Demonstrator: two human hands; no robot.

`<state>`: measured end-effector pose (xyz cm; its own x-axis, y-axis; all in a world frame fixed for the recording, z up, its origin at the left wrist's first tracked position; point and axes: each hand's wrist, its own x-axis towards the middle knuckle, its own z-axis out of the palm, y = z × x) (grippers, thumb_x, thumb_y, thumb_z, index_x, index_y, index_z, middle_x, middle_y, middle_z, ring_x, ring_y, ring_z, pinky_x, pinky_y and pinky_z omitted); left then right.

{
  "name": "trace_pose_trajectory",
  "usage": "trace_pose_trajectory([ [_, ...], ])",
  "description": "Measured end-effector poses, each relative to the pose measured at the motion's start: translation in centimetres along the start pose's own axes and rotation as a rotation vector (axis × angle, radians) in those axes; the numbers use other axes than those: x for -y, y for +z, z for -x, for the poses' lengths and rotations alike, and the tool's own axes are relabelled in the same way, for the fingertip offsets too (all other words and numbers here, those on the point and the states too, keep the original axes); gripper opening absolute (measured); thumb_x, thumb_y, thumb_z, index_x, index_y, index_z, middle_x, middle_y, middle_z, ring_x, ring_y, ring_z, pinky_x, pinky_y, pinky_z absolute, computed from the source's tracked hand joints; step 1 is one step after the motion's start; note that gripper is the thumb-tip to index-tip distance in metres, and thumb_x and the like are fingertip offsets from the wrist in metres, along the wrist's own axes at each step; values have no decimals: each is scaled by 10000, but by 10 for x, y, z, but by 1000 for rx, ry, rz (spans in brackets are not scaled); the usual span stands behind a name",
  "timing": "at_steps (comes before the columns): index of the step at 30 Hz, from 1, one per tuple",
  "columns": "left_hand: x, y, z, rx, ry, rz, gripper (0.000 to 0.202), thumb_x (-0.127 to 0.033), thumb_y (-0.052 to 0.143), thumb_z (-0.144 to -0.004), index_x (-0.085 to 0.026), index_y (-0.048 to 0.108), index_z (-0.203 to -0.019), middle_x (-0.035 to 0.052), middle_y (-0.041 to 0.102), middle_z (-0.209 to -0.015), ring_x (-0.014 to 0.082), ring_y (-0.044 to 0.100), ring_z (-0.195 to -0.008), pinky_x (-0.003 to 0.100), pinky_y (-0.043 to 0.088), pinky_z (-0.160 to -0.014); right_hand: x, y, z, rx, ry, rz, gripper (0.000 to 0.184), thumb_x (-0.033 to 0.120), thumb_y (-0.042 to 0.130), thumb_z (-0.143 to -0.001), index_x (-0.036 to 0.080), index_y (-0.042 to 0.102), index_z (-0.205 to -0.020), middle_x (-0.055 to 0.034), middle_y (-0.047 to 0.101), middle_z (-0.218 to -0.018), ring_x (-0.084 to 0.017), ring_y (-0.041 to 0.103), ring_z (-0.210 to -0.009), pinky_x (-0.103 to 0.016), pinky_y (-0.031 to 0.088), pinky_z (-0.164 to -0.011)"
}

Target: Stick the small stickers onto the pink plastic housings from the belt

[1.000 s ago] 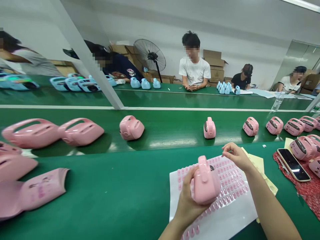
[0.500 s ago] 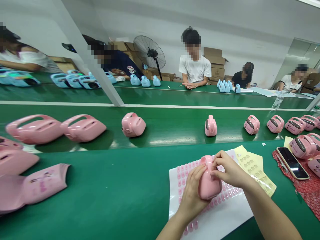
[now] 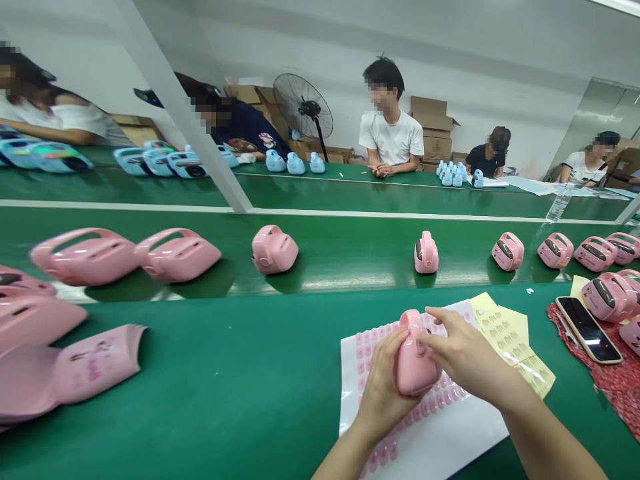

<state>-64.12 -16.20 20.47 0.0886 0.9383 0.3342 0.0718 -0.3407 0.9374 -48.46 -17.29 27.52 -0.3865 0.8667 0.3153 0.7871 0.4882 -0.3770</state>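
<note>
Our L hand (image 3: 381, 390) is closed round the pink handled casing (image 3: 414, 373), gripping from approx. 8 o'clock, fingers along its side. Casing's over the white sticker sheet (image 3: 443, 443) w/ its rows of pink oval pieces; can't tell if its base touches down. Handle's at 12; long axis seems to run approx. 6 to 12, foreshortened, end face toward us.

Our R hand (image 3: 467, 357) comes in from 3 o'clock, thumb tip at the casing's upper R side, forefinger out toward 11; can't tell if anything's pinched there. Both hands are right at the casing, L having the fuller hold. Yellow sticker sheets (image 3: 505, 337) lie approx. 2 o'clock, past R hand.
</note>
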Motion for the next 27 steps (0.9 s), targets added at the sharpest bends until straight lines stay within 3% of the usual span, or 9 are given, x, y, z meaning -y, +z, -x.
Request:
trace_pose_trajectory([
  [4,1,0,0,5,17,-9,626,-174,802,-430,-267,612,-1019,82,612,-1129,337,514,-1085,492,346,-959,3,-5,5,48,-32,80,270,107,458,-820,191,596,-1036,-189,484,-1267,-294,555,-992,-452,491,-741],
  [9,0,0,0,5,3,9,605,-176,795,-445,-273,609,-1012,76,612,-1127,335,514,-1086,501,332,-970,4,0,7,60,-42,46,382,122,505,-800,202,528,-1172,-166,523,-1246,-289,555,-1027,-445,492,-783],
  [13,-2,0,-1,16,2,37,608,-162,803,-425,-272,614,-993,80,607,-1105,344,506,-1088,507,311,-980,3,14,1,37,94,-34,562,254,568,-782,127,395,-1302,-201,421,-1334,-320,470,-1152,-483,437,-896],
  [16,-4,0,2,-10,-39,113,617,-148,818,-364,-269,629,-939,83,611,-1058,358,505,-1071,514,305,-979,-9,20,-8,63,152,-188,639,347,549,-794,143,312,-1352,-164,379,-1375,-286,389,-1237,-447,393,-963],
  [18,-5,0,6,-51,-31,162,669,-166,828,-332,-273,613,-957,80,595,-1068,357,497,-1075,501,322,-968,-29,18,-13,45,193,-252,575,359,497,-829,196,318,-1350,-113,413,-1358,-232,432,-1206,-388,409,-950],
  [20,-6,1,10,-100,-48,218,758,-227,842,-299,-276,580,-1009,70,574,-1080,353,496,-1068,475,367,-931,-57,12,-13,-39,365,-164,448,320,445,-861,217,409,-1296,-92,465,-1311,-202,487,-1143,-352,416,-927],
  [22,-5,2,12,-135,-155,322,832,-332,845,-284,-274,545,-1057,58,569,-1066,348,522,-1025,447,433,-851,-89,7,-8,-111,653,54,305,255,422,-869,193,579,-1124,-107,544,-1209,-210,507,-1107,-350,393,-929],
  [23,-4,3,12,-140,-226,390,850,-389,837,-288,-270,533,-1073,55,575,-1051,345,539,-998,433,461,-807,-103,6,-3,-115,729,100,261,212,444,-849,146,640,-1010,-157,568,-1152,-254,514,-1087,-390,385,-918],
  [27,-3,3,5,-188,-490,665,833,-562,759,-407,-240,521,-1137,67,649,-986,342,577,-978,420,494,-785,-135,19,17,-106,831,149,187,122,515,-760,117,667,-651,-191,628,-891,-304,572,-926,-410,422,-798],
])
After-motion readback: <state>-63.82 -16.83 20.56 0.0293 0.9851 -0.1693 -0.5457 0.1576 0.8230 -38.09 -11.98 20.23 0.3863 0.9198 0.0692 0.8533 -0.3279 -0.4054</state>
